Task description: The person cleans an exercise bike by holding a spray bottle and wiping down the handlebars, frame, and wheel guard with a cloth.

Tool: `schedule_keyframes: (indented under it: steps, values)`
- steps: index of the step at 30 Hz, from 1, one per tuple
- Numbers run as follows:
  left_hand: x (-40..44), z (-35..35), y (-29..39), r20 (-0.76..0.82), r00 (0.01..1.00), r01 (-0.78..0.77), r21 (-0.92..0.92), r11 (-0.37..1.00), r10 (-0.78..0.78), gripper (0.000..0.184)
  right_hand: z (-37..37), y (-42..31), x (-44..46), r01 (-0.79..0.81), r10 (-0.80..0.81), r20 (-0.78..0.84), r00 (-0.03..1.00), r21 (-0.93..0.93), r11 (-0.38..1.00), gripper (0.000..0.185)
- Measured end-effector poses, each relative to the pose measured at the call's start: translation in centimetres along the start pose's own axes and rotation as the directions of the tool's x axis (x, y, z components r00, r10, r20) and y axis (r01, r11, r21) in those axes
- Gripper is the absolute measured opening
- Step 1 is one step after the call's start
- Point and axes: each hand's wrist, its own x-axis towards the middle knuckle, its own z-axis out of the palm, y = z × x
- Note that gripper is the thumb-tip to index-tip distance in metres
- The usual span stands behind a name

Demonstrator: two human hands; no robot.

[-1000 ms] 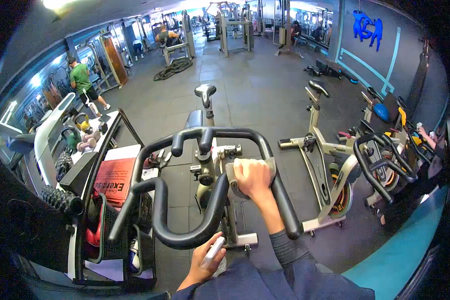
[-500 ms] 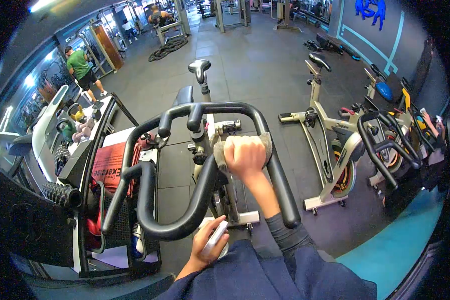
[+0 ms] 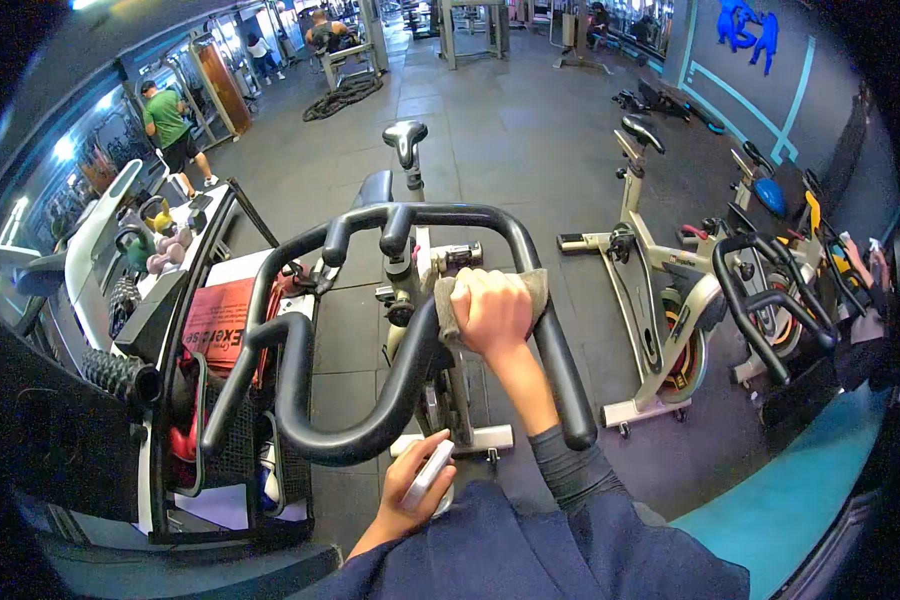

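My right hand (image 3: 492, 310) is closed on a grey-brown cloth (image 3: 536, 290), pressing it around the right part of a spin bike's black handlebar (image 3: 370, 440). Lower down, near my body, my left hand (image 3: 410, 490) has its fingers wrapped around a white spray bottle (image 3: 428, 476). Most of the bottle is hidden by the hand and my dark clothing. Beyond the handlebar rises the bike's black saddle (image 3: 405, 135) on its post.
Left stands a rack (image 3: 240, 200) with dumbbells, kettlebells and a red exercise mat (image 3: 220, 320). Right are more spin bikes (image 3: 660, 290) and a person's hands (image 3: 860, 262) at the edge. A person in green (image 3: 165, 120) stands farther back.
My right hand and the cloth have shifted slightly right against the handlebar. My left hand keeps its hold on the bottle, almost unmoved. The whole view has shifted a little.
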Motion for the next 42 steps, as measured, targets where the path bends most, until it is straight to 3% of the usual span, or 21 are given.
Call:
schedule_keyframes:
  steps: [1,3,7,9,11,13,15,16,23,25,28,29,30,32,33,34,35,37,38,40,42]
  values:
    - [0.1,-0.1,0.2,0.01,1.0,-0.023,0.019,1.0,0.023,0.045,-0.1,0.0,0.5,0.006,-0.006,-0.001,1.0,0.001,1.0,0.028]
    - [0.3,-0.2,1.1,0.005,1.0,-0.019,0.022,1.0,0.019,0.045,-0.4,-0.3,1.2,-0.217,0.22,0.201,0.955,-0.037,0.976,0.032]
    - [0.0,-0.1,1.8,0.043,0.999,0.006,-0.058,0.998,-0.003,0.045,0.4,-0.5,1.5,-0.193,0.193,-0.009,0.981,-0.015,0.981,0.043]
    - [-0.4,0.0,2.0,0.066,0.996,0.059,-0.071,0.996,-0.054,0.047,-0.1,-0.4,0.6,-0.212,0.214,0.086,0.973,-0.032,0.977,0.04]
    - [-0.6,0.2,1.9,0.066,0.996,0.063,-0.084,0.994,-0.057,0.048,0.0,-0.2,-0.5,-0.008,0.011,-0.077,0.997,0.044,0.999,0.032]
    - [-1.1,0.0,1.6,0.058,0.996,0.071,-0.086,0.994,-0.066,0.048,0.4,0.3,-2.2,-0.008,0.008,0.01,1.0,0.052,0.999,0.036]
    - [-1.4,0.0,1.2,0.059,0.995,0.092,-0.134,0.987,-0.085,0.048,0.7,0.3,-3.6,0.158,-0.171,-0.203,0.964,-0.08,0.984,0.048]
    - [-1.5,-0.1,1.2,0.059,0.989,0.142,-0.16,0.977,-0.134,0.048,0.8,0.5,-4.1,0.158,-0.165,-0.116,0.979,-0.069,0.985,0.059]
    - [-1.5,-0.3,1.3,0.048,0.993,0.113,-0.189,0.976,-0.106,0.047,1.7,1.4,-5.4,0.221,-0.255,-0.2,0.946,-0.174,0.96,0.053]
    - [-1.4,-0.4,1.0,0.06,0.992,0.12,-0.161,0.98,-0.111,0.047,0.6,1.7,-5.2,0.303,-0.321,-0.181,0.93,-0.121,0.945,0.046]
    - [-1.2,-0.7,1.0,0.033,0.997,0.076,-0.177,0.981,-0.071,0.048,-2.3,1.0,-7.9,0.353,-0.323,-0.191,0.927,0.15,0.924,0.042]
    - [-1.0,-0.7,1.1,0.034,0.997,0.075,-0.179,0.981,-0.07,0.048,-2.8,1.4,-10.2,0.27,-0.275,-0.035,0.961,0.34,0.901,0.05]
    - [-0.8,-0.8,1.3,0.032,0.998,0.062,-0.204,0.977,-0.057,0.048,-3.2,1.7,-12.5,0.143,-0.207,0.077,0.975,0.496,0.856,0.057]
    - [-0.5,-0.9,1.4,0.08,0.993,0.107,-0.248,0.963,-0.09,0.05,-5.2,1.9,-16.4,-0.311,0.029,0.383,0.923,0.7,0.643,0.055]
    - [-0.1,-1.0,1.7,0.079,0.992,0.113,-0.255,0.96,-0.095,0.05,-3.9,3.7,-21.0,-0.676,0.28,0.616,0.736,0.68,0.283,0.051]
    - [0.7,-1.2,2.2,0.197,0.98,0.014,-0.131,0.991,0.012,0.05,-4.4,4.4,-22.6,-0.759,0.435,0.67,0.602,0.65,0.049,0.047]
    - [1.5,-1.4,2.9,0.328,0.939,-0.101,-0.02,0.995,0.102,0.051,-5.0,5.3,-23.8,-0.745,0.529,0.689,0.495,0.65,-0.15,0.04]
    - [3.1,-1.0,5.0,0.41,0.882,-0.193,-0.137,0.972,0.233,0.052,-6.9,7.4,-24.4,-0.72,0.585,0.779,0.224,0.537,-0.44,0.035]
    - [3.9,-1.1,5.9,0.415,0.867,-0.232,-0.152,0.961,0.275,0.053,-6.8,9.0,-25.3,-0.719,0.592,0.774,0.223,0.541,-0.437,0.035]
    - [5.2,-1.3,7.8,0.39,0.857,-0.291,-0.173,0.941,0.337,0.052,-5.1,11.9,-26.9,-0.433,0.458,0.809,0.368,0.586,-0.685,0.041]
    - [6.2,-1.1,9.5,0.329,0.856,-0.354,-0.187,0.916,0.398,0.051,-7.0,8.2,-23.1,-0.412,0.449,0.801,0.396,0.592,-0.693,0.042]
